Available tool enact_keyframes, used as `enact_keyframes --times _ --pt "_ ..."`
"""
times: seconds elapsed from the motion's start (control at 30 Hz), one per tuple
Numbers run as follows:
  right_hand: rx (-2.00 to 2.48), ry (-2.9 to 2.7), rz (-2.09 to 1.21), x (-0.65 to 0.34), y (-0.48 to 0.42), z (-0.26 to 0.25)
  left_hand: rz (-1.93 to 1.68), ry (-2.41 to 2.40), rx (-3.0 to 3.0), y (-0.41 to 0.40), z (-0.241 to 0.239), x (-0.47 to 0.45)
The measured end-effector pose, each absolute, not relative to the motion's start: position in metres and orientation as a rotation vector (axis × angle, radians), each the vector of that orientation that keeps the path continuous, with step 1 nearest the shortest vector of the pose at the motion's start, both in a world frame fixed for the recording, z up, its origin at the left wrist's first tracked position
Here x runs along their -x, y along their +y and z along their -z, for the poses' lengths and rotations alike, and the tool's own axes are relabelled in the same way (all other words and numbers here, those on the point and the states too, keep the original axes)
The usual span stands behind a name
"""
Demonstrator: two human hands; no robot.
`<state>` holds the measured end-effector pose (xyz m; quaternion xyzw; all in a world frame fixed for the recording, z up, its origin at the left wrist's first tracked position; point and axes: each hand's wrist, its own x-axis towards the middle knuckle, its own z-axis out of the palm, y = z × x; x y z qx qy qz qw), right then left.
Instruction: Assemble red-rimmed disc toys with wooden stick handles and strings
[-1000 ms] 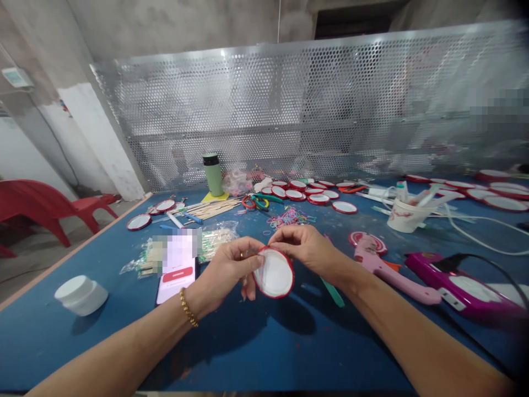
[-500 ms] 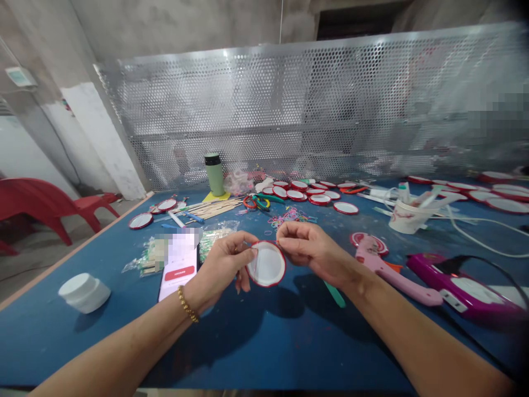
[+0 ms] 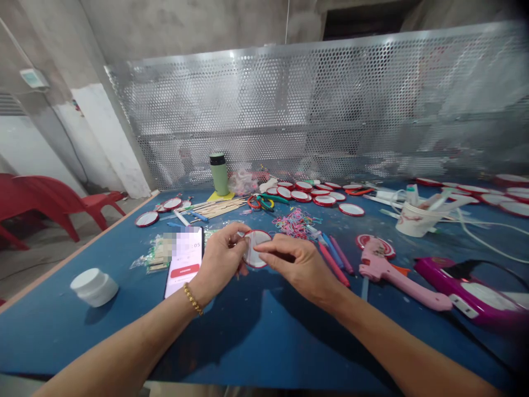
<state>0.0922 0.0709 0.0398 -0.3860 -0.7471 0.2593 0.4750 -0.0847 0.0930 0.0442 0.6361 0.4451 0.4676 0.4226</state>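
A small round white disc with a red rim (image 3: 253, 243) is held just above the blue table (image 3: 264, 331), a little beyond its middle. My left hand (image 3: 223, 259), with a gold bracelet at the wrist, grips the disc's left edge between thumb and fingers. My right hand (image 3: 297, 262) covers the disc's lower right part, its fingers closed on the rim. A phone (image 3: 184, 259) lies just left of my left hand.
Many more red-rimmed discs (image 3: 314, 196) lie at the back and far right. A pink glue gun (image 3: 392, 273), a magenta device (image 3: 471, 289), coloured pens (image 3: 334, 255), rubber bands (image 3: 294, 221), wooden sticks (image 3: 219, 208), a green bottle (image 3: 219, 173), a paper cup (image 3: 415, 220) and a white jar (image 3: 94, 286) lie around. A perforated metal screen stands behind.
Both hands have carried the disc away from me and lower. It has tilted so less of its face shows, and my right hand has slid across its front.
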Motion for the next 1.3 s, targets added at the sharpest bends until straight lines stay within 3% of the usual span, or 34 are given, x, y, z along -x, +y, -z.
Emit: enact_keyframes --times 0.3,0.47,0.9,1.3 --pt "1.094 -1.621 -0.699 -0.084 0.067 -0.036 -1.237 1.074 -1.487 0.095 -0.05 0.087" --pt "1.129 -1.534 -1.067 -0.075 0.063 -0.032 -1.349 1.074 -1.409 0.099 -0.055 0.09" --pt "0.921 -1.148 -1.589 -0.065 0.066 -0.02 -1.29 1.073 -1.405 0.098 -0.053 0.089" --pt "0.932 -1.075 -1.571 -0.067 0.067 -0.028 -1.257 1.068 -1.439 0.095 -0.051 0.087"
